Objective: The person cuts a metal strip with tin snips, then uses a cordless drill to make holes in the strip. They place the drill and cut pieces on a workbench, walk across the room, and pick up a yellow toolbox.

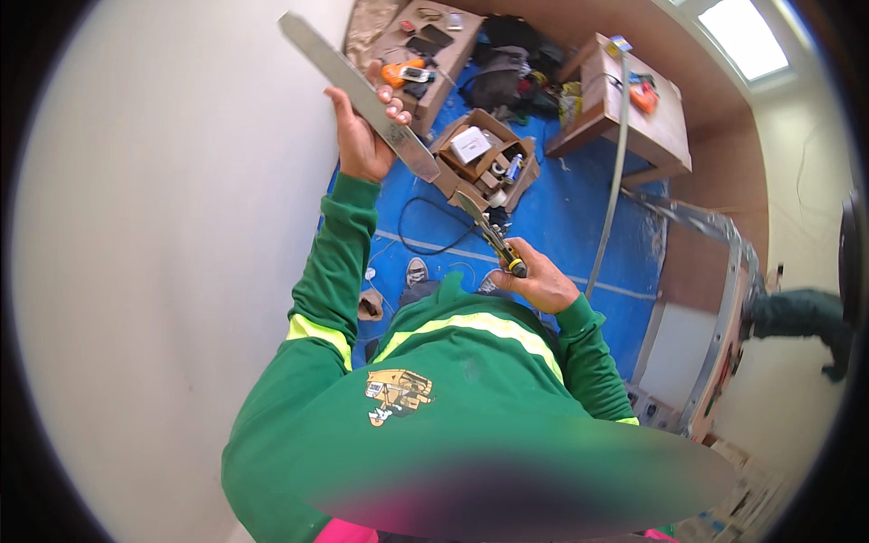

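Observation:
My left hand [367, 136] is raised near the top centre, closed round a long, flat, pale metal bar [321, 54] that slants from upper left down to the middle. Lower and to the right, my right hand [534, 276] grips a slim hand tool [493, 235] with a black and yellow handle and a narrow metal front end angled up and left, just short of the bar's lower end. The exact kind of tool is hard to make out.
Pale wall [163, 226] at left; blue floor covering [597, 244]; open cardboard box [525, 181]; wooden benches [670, 136] holding tools, including an orange one [398, 72]; dark clothes pile [498, 68]; long tube [615, 172]; metal frame [715, 226]; dark green shape [797, 317], unclear, at far right.

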`<state>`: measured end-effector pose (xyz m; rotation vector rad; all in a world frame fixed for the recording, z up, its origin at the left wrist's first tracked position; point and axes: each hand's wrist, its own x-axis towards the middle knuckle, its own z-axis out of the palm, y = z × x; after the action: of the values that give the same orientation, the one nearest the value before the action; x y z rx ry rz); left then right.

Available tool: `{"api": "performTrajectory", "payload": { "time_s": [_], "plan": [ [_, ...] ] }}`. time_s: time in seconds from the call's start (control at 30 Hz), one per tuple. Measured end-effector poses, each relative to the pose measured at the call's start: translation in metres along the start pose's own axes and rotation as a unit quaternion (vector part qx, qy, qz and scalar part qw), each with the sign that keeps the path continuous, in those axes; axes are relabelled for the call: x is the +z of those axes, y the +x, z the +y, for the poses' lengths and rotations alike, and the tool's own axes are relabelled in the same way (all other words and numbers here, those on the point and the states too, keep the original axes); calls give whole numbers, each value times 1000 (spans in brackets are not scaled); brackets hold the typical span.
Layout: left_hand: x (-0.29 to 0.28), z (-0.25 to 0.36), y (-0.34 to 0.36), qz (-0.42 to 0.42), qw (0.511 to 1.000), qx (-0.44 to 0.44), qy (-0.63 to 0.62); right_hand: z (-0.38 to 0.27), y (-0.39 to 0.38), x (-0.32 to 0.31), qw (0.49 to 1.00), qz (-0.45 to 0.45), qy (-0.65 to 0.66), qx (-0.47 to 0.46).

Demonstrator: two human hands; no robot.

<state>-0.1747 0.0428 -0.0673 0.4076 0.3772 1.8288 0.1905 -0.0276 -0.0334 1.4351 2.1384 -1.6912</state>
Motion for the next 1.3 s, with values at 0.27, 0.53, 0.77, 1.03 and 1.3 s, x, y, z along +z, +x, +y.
{"api": "performTrajectory", "payload": {
  "time_s": [0.27,0.53,0.77,1.03,1.3],
  "plan": [
    [33,-78,28,103,990,59,-79,34,-26,18,963,169,208,8],
    [71,-124,35,85,995,34,-42,94,-64,15,886,282,368,7],
    [88,-165,45,59,997,-25,54,179,-100,-8,752,374,541,43],
    [145,-279,86,24,983,-55,172,265,-131,-61,736,413,531,70],
    [218,-427,98,37,965,-190,178,257,-161,-139,920,242,301,73]
  ]
}}
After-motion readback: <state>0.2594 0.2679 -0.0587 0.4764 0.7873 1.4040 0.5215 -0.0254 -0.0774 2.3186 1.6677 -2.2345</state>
